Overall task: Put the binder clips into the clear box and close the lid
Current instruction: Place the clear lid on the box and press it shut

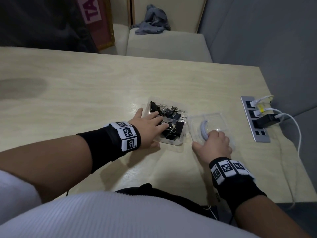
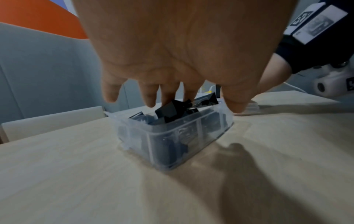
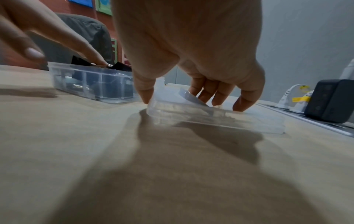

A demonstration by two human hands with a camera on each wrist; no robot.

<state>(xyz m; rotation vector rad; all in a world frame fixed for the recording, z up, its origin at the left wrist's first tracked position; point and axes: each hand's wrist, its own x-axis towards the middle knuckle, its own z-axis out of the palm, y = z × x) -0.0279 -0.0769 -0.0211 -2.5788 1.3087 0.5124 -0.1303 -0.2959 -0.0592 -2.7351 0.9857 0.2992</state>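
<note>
While the left hand (image 1: 148, 125) lies flat, fingers straight, pressing the binder clips (image 1: 169, 121) down inside the clear box (image 1: 177, 142) on the desk (image 1: 85, 93), the right hand (image 1: 215, 143) pinches the lid (image 1: 214, 118), lying just right of the box, nearer that hand.

Under both hands we see a worktop (image 1: 85, 93) of pale wood-grain laminate, smooth with a soft sheen. Beneath the left hand (image 1: 147, 124), the clear box (image 2: 172, 136) is glossy see-through plastic, holding binder clips (image 1: 171, 117) of matt black metal with shiny wire handles. The lid (image 3: 210, 115) at the right hand (image 1: 214, 143) is the same clear plastic (slightly cloudy). Beyond the right hand lies a brushed-metal socket strip (image 1: 253, 121).
</note>
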